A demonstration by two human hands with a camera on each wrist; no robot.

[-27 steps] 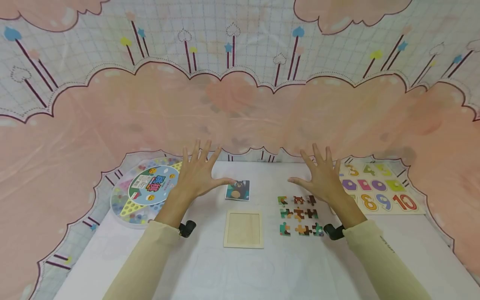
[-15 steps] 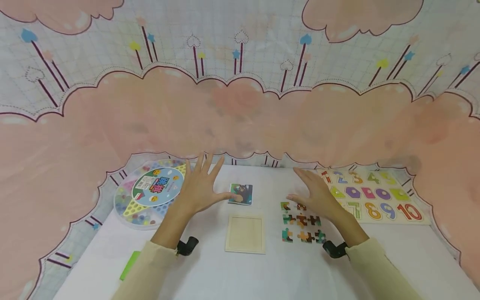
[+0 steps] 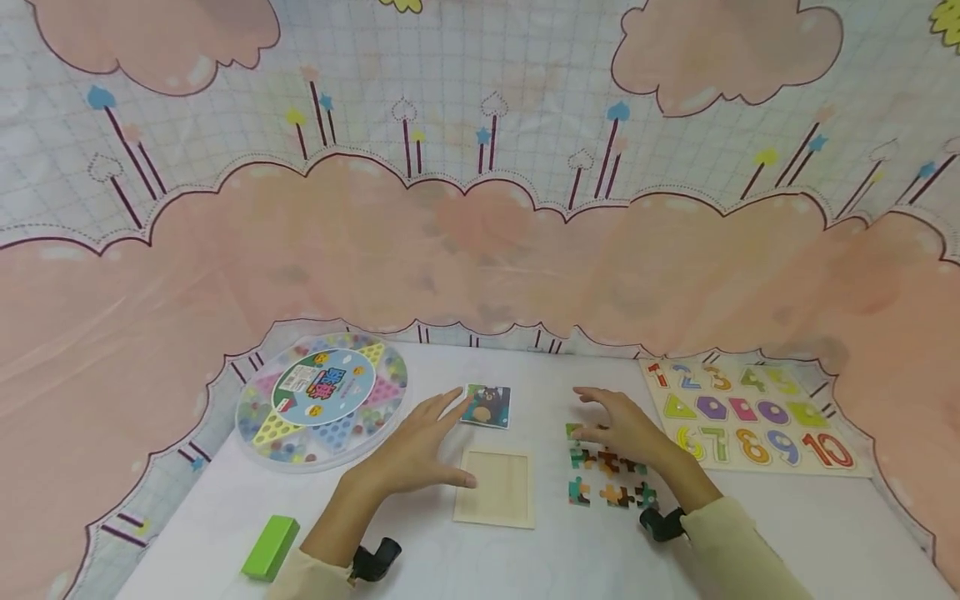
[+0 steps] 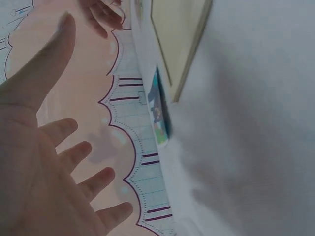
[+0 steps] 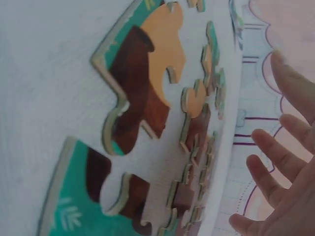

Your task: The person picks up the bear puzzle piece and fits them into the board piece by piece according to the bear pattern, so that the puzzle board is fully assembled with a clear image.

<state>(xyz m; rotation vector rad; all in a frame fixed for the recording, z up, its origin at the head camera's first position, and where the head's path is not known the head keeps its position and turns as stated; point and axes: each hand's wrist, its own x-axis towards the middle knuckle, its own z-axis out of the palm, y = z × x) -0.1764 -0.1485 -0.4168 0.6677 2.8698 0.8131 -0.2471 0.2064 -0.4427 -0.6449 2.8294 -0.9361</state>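
Note:
My left hand [image 3: 412, 450] hovers over the white table with fingers spread and nothing in it, its thumb over the left edge of a square wooden tray [image 3: 493, 490]. Beyond the tray lies a bear picture card [image 3: 487, 407], near the left fingertips. My right hand [image 3: 630, 429] hangs above the far puzzle pieces [image 3: 618, 497], fingers apart and a little bent, holding nothing, and covers some of them. In the right wrist view the loose pieces [image 5: 138, 88] lie on the table beside the right hand [image 5: 285, 187]. The left wrist view shows the left hand [image 4: 59, 157] beside the tray [image 4: 182, 39] and card [image 4: 157, 110].
A round game board [image 3: 322, 400] lies at the back left, a green block [image 3: 271, 547] at the front left. On the right lies a number and shape board [image 3: 757, 417]. A patterned cloth [image 3: 480, 250] rises behind the table.
Both hands have lowered toward the table. The left has turned, its thumb now over the tray; the right fingers have drawn closer together. The head view has shifted, and the green block shows fully.

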